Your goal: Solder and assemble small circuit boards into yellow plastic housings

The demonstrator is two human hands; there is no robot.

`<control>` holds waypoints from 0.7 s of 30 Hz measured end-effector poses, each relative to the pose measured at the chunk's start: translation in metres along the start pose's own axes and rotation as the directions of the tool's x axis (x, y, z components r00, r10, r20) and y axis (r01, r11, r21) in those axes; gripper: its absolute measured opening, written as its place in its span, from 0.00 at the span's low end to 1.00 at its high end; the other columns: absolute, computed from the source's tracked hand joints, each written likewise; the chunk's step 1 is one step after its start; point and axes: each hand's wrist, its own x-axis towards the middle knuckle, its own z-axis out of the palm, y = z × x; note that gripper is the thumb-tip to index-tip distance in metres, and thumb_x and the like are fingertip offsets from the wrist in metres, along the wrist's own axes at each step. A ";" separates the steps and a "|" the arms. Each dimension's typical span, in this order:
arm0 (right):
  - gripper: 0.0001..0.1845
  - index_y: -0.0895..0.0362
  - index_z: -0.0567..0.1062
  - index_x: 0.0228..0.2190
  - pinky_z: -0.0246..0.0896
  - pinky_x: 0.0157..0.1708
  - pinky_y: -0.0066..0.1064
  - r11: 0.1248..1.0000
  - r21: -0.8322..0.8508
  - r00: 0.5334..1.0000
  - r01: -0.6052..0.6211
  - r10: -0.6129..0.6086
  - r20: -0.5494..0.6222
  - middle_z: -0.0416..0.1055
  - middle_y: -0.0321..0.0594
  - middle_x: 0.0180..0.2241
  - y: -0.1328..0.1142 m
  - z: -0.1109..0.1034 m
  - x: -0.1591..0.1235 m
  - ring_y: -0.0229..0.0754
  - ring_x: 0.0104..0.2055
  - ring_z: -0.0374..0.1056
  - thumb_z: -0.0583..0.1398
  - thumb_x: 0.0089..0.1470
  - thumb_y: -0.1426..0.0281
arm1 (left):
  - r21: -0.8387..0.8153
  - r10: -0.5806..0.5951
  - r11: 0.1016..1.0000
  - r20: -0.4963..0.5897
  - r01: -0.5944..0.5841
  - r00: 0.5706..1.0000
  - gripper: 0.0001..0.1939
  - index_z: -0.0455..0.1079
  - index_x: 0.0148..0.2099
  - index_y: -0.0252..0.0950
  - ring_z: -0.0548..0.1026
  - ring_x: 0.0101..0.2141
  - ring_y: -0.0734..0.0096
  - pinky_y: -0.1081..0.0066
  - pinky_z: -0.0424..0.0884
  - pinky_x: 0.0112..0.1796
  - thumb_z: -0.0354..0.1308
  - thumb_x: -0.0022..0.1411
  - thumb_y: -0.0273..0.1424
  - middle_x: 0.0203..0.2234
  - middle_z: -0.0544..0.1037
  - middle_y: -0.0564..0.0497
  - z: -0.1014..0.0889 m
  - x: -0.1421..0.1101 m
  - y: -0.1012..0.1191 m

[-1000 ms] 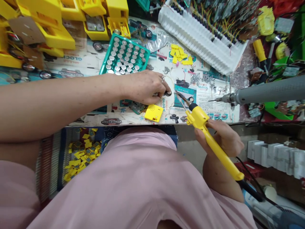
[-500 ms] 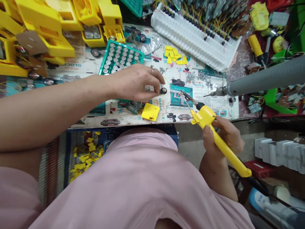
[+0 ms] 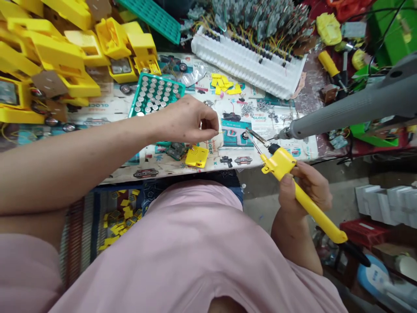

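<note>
My right hand (image 3: 304, 187) is wrapped round a yellow soldering gun (image 3: 312, 208), its metal tip and thin feed tube pointing left over the printed sheet. A small round black part with a shiny face (image 3: 245, 135) shows beside that tip; whether it touches the tip I cannot tell. My left hand (image 3: 193, 119) is pinched, thumb against fingers, left of the tip. What it holds is too small to make out. Below it lies a yellow plastic box with small holes (image 3: 196, 157), with a small circuit board (image 3: 177, 150) at its left.
A green tray of round silver-topped pieces (image 3: 140, 93) stands behind my left forearm. Farther back are a white ridged rack (image 3: 241, 63), yellow housings (image 3: 61, 61), yellow chips (image 3: 224, 82) and screws (image 3: 257, 105). A grey powered screwdriver (image 3: 342, 111) juts in from the right.
The round black part, at my left fingertips before, is now farther right by the soldering gun's tip. My left fingers have drawn closer together. The whole view has shifted slightly.
</note>
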 end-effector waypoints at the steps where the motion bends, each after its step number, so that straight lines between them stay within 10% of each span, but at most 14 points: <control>1: 0.21 0.50 0.80 0.48 0.72 0.30 0.29 1.000 0.003 1.000 0.006 -0.006 -0.001 0.80 0.37 0.34 0.001 -0.001 -0.001 0.39 0.27 0.76 0.69 0.50 0.69 | 0.003 -0.009 1.000 0.004 0.009 1.000 0.11 0.78 0.33 0.38 0.75 0.27 0.76 0.71 0.69 0.31 0.54 0.59 0.34 0.25 0.81 0.54 0.000 0.001 0.001; 6: 0.23 0.51 0.81 0.47 0.71 0.28 0.29 1.000 -0.010 1.000 0.021 -0.022 -0.020 0.81 0.37 0.32 0.005 -0.002 -0.001 0.39 0.26 0.75 0.70 0.47 0.68 | -0.003 -0.057 0.998 -0.004 0.057 0.998 0.13 0.77 0.33 0.35 0.77 0.29 0.72 0.71 0.69 0.33 0.53 0.59 0.35 0.24 0.80 0.54 0.006 0.018 0.011; 12: 0.17 0.50 0.84 0.39 0.65 0.23 0.32 0.999 -0.032 0.944 0.042 -0.050 -0.325 0.77 0.39 0.26 0.002 0.007 0.003 0.40 0.24 0.71 0.69 0.47 0.56 | 0.056 -0.137 0.989 0.020 0.135 0.990 0.17 0.78 0.43 0.35 0.80 0.36 0.65 0.65 0.72 0.41 0.50 0.65 0.37 0.34 0.82 0.51 0.013 0.040 0.016; 21: 0.20 0.51 0.84 0.41 0.60 0.21 0.34 0.999 0.023 0.961 0.047 -0.039 -0.273 0.75 0.39 0.26 0.003 0.013 0.001 0.41 0.23 0.68 0.69 0.49 0.54 | 0.370 -0.124 0.923 0.021 0.107 0.992 0.15 0.80 0.37 0.43 0.76 0.32 0.65 0.63 0.68 0.37 0.50 0.66 0.35 0.33 0.82 0.49 -0.020 -0.060 0.017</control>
